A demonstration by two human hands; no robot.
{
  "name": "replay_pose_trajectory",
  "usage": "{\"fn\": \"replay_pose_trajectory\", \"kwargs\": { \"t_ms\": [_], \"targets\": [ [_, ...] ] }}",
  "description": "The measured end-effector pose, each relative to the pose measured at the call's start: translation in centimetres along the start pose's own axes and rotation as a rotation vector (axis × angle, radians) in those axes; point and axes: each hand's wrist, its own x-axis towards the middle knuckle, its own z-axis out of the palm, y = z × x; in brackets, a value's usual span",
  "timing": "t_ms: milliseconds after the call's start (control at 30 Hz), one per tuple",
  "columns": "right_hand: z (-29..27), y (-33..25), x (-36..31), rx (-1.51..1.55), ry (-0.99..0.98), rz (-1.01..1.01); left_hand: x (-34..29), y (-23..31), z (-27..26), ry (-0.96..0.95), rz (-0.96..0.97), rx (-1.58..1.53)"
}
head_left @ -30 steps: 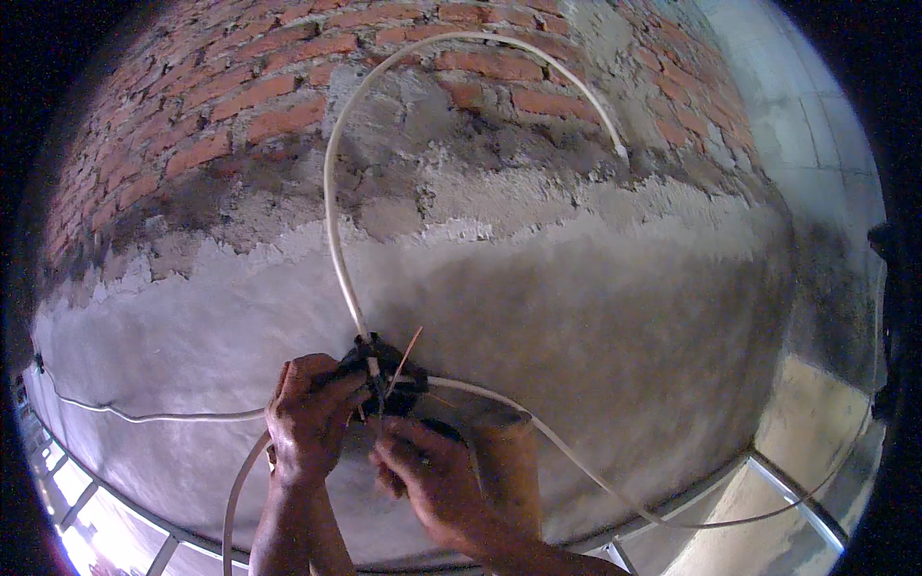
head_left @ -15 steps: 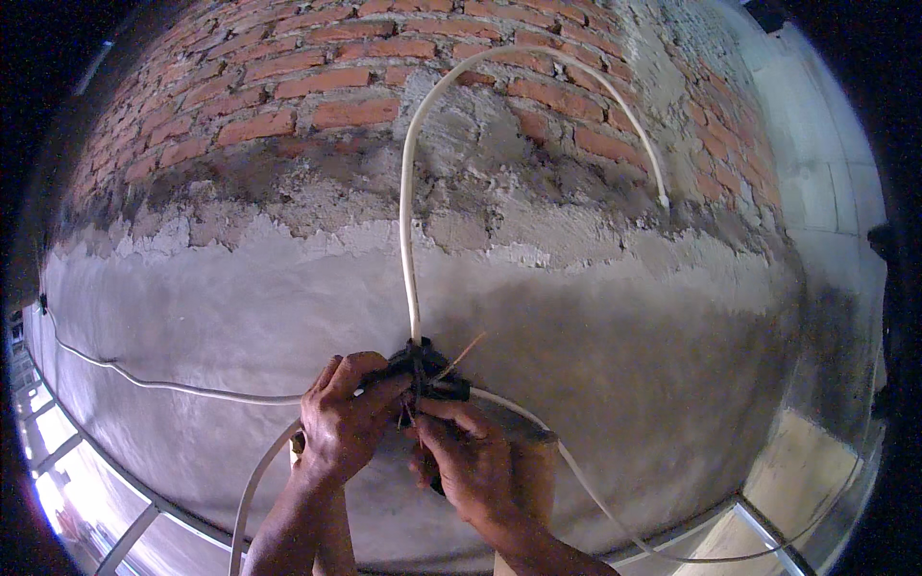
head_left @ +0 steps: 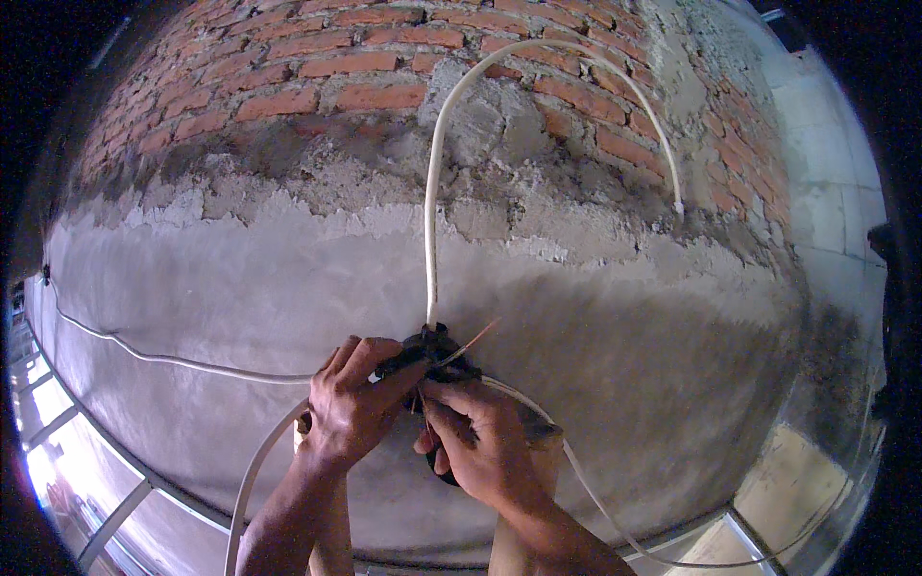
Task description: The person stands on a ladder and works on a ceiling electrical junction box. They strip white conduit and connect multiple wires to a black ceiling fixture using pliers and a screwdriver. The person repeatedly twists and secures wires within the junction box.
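A black junction box point(head_left: 434, 346) sits against the grey plastered wall between my hands, with white cables running into it. My left hand point(head_left: 348, 408) grips its left side, fingers bent over the rim and thumb reaching to the middle. Just below the opening, my right hand point(head_left: 485, 437) is closed in a pinch on thin wires, mostly covered by the fingers. One wire with a bare copper end point(head_left: 480, 336) sticks out to the upper right. Under my right hand a dark rounded piece point(head_left: 440, 468) shows in part; its kind is unclear.
A thick white cable point(head_left: 432, 221) arches up over the brickwork point(head_left: 355, 62) and ends at the right. Thinner white cables run left point(head_left: 192, 363) and down right point(head_left: 591, 485). A metal-framed edge point(head_left: 120, 523) borders the lower left; a pale board point(head_left: 797, 480) stands lower right.
The whole view has shifted slightly, so the wall and cable appear farther right. Both hands remain at the junction box with almost the same grip; more of the dark piece shows below my right hand.
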Motion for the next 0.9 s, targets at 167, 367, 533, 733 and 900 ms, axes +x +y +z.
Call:
{"fn": "replay_pose_trajectory", "kwargs": {
  "t_ms": [167, 367, 533, 733, 900],
  "targets": [
    [-1.2, -0.2, -0.1, -0.529, 0.141, -0.493, 0.2, 0.0, -0.3, -0.025, 0.038, 0.019],
    [-4.3, -1.4, 2.9, -1.080, 0.223, -0.712, 0.4, 0.3, -0.4, -0.014, 0.010, -0.024],
    [-6.3, -1.5, 5.5, -0.745, 0.108, -0.394, 0.7, 0.1, -0.1, -0.014, -0.014, -0.019],
    [-3.6, 0.7, -0.2, -0.937, 0.261, -0.788, 0.7, 0.3, -0.5, -0.017, -0.025, -0.036],
    [-2.2, 2.2, -0.3, -0.925, 0.121, -0.816, 0.6, 0.4, -0.4, -0.015, -0.034, -0.061]
  ]
}}
